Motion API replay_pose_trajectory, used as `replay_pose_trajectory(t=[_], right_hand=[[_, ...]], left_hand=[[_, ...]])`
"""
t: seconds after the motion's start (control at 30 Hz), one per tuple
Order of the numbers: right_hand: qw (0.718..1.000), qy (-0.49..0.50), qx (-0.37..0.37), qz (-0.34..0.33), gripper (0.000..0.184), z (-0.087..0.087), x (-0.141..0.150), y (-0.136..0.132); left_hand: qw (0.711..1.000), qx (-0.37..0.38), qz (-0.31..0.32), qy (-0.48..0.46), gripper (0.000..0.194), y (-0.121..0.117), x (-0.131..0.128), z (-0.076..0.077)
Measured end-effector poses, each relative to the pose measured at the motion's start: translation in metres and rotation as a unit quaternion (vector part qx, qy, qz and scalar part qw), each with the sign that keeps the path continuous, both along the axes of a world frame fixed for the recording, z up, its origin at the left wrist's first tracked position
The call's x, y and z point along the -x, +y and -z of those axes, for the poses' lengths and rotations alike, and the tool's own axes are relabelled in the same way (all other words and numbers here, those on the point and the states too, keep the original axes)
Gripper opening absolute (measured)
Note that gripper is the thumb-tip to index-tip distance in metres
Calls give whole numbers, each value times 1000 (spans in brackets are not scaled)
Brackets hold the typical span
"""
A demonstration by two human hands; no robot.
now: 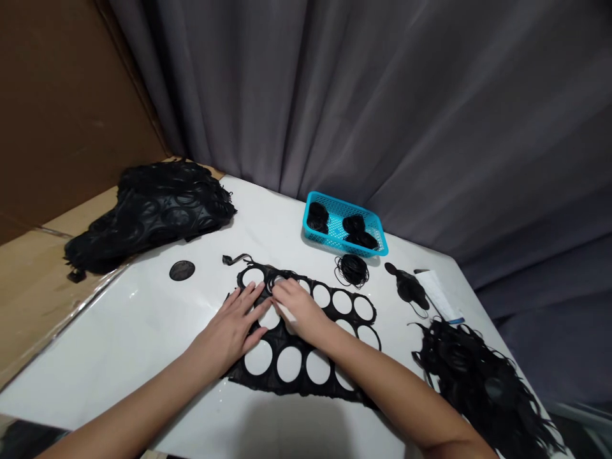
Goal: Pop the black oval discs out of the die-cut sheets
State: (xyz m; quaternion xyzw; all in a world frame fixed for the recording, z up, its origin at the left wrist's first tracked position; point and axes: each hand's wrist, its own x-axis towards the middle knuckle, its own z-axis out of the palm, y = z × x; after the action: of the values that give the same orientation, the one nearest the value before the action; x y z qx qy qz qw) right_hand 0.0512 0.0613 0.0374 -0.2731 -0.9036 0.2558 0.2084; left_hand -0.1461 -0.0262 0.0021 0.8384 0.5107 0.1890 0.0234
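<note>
A black sheet (306, 384) with rows of round cut-out holes lies flat on the white table (157, 344). Across its upper left part my left hand (238, 320) rests flat, fingers spread, pressing on the sheet between holes. My right hand (294, 306) is closed in a pinch at the top row, right beside the left fingertips. What its fingers grip is hidden, though a black ring-like edge shows near them. A thin black strip (236, 259) curls out from the sheet's top left corner. One black disc (182, 270) lies apart on the left.
A blue basket (344, 245) with black bundles stands at the back. In front of it sits a coil of black rings (352, 270). Farther right are black pieces (410, 288), a white tube (440, 296) and a heap of black scraps (473, 370). Folded black sheets (162, 210) lie back left.
</note>
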Motion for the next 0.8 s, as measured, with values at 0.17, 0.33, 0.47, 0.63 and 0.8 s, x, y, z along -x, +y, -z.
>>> replay_pose_trajectory(t=[0.17, 0.33, 0.47, 0.63, 0.8], right_hand=[[969, 75, -45, 232, 19, -17, -21, 57], [916, 203, 117, 326, 17, -33, -26, 92], [886, 230, 318, 247, 25, -19, 8, 74], [847, 236, 454, 144, 32, 0, 42, 47], [911, 160, 377, 54, 22, 2, 45, 31]], left_hand=[[1000, 0, -19, 1, 46, -1, -1, 1], [1000, -7, -19, 20, 47, -2, -1, -2], [998, -34, -39, 35, 51, -5, 7, -8], [997, -32, -67, 31, 52, -13, 22, -14], [996, -42, -72, 20, 53, -16, 25, -6]])
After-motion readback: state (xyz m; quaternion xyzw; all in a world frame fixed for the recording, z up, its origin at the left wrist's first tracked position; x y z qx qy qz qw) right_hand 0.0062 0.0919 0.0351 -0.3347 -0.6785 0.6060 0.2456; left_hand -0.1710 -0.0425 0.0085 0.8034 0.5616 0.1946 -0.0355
